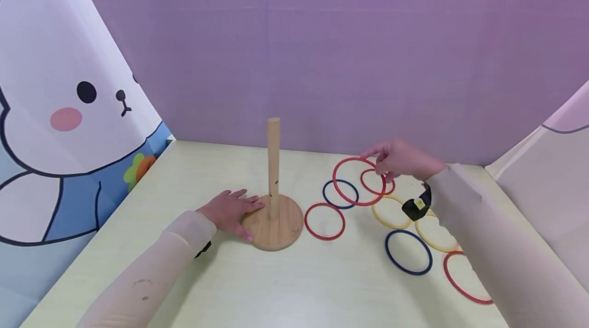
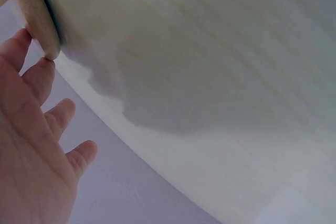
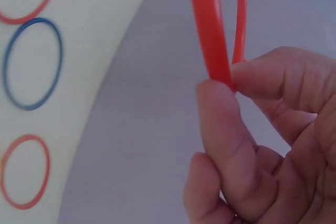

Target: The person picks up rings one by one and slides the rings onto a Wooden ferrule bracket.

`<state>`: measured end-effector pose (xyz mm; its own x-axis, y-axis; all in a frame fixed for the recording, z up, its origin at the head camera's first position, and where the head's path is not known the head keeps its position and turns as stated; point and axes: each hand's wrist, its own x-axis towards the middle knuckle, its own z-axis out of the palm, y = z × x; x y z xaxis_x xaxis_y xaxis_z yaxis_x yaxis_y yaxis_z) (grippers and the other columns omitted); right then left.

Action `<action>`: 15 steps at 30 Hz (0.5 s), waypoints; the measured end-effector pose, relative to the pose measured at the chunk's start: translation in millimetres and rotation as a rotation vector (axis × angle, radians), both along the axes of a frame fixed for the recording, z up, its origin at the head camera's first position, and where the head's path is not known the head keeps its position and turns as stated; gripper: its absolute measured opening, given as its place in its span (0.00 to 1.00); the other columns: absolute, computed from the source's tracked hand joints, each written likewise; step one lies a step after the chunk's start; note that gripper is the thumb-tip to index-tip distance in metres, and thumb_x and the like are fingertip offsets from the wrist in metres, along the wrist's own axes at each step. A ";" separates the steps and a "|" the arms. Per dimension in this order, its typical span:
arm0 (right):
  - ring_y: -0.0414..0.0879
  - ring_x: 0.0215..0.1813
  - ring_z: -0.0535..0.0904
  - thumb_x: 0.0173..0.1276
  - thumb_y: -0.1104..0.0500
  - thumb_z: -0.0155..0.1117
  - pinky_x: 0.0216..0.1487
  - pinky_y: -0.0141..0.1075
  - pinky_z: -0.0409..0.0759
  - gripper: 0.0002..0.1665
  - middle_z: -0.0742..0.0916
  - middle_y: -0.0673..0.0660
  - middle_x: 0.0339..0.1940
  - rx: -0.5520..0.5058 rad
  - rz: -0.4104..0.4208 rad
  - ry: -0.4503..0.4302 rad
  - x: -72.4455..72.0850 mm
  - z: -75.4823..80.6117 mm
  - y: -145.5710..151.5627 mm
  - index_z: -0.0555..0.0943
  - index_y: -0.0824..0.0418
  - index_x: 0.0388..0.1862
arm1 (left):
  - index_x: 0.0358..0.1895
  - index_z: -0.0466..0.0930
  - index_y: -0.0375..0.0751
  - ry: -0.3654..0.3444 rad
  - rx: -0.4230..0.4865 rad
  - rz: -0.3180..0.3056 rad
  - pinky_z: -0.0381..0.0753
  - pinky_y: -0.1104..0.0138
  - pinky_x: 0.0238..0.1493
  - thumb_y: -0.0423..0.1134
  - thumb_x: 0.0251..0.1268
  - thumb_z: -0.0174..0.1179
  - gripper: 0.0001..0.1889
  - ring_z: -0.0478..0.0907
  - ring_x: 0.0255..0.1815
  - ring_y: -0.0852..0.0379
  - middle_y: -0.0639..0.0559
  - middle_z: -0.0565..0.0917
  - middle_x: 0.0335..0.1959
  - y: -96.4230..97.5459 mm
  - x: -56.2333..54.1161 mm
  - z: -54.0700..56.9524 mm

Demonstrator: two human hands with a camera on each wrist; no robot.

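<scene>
A wooden peg stands upright on a round wooden base left of the middle of the table. At the base's left edge lies my left hand, its fingers spread; the left wrist view has fingertips touching the rim of the base. Farther right, my right hand pinches a red ring between thumb and finger. That ring is raised and tilted above the rings at the back; in the right wrist view the red ring is partly cut off by the frame.
On the table lie a red ring beside the base, a blue ring, another red ring, two yellow rings, a nearer blue ring and a red ring partly behind my right sleeve. A purple wall stands behind.
</scene>
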<state>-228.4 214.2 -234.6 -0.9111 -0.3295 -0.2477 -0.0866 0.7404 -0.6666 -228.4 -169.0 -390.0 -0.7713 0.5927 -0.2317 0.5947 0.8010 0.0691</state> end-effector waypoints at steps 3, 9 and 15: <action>0.49 0.25 0.80 0.62 0.70 0.58 0.37 0.40 0.81 0.25 0.82 0.58 0.32 0.009 -0.020 0.015 -0.6 11.9 -4.5 0.76 0.66 0.60 | 0.71 0.64 0.47 -0.001 -0.001 0.004 0.59 0.41 0.65 0.65 0.47 0.66 0.48 0.56 0.71 0.36 0.45 0.66 0.71 0.2 0.6 0.6; 0.52 0.27 0.82 0.64 0.68 0.59 0.39 0.39 0.81 0.24 0.83 0.58 0.32 -0.013 -0.034 0.032 0.1 28.3 -8.7 0.77 0.65 0.60 | 0.72 0.63 0.47 -0.009 0.004 0.006 0.58 0.40 0.65 0.65 0.47 0.66 0.48 0.56 0.71 0.36 0.44 0.65 0.71 1.9 0.9 1.7; 0.51 0.27 0.80 0.63 0.67 0.60 0.38 0.38 0.80 0.25 0.83 0.56 0.27 -0.077 -0.058 0.032 1.2 39.7 -13.1 0.78 0.63 0.60 | 0.72 0.63 0.47 -0.014 0.014 0.011 0.58 0.40 0.65 0.65 0.47 0.67 0.48 0.56 0.71 0.35 0.44 0.65 0.71 2.6 -0.7 1.1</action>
<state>-227.2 201.1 -194.9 -0.9361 -0.2931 -0.1944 -0.0670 0.6911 -0.7196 -229.1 -166.4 -388.9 -0.7747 0.5876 -0.2338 0.5848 0.8063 0.0888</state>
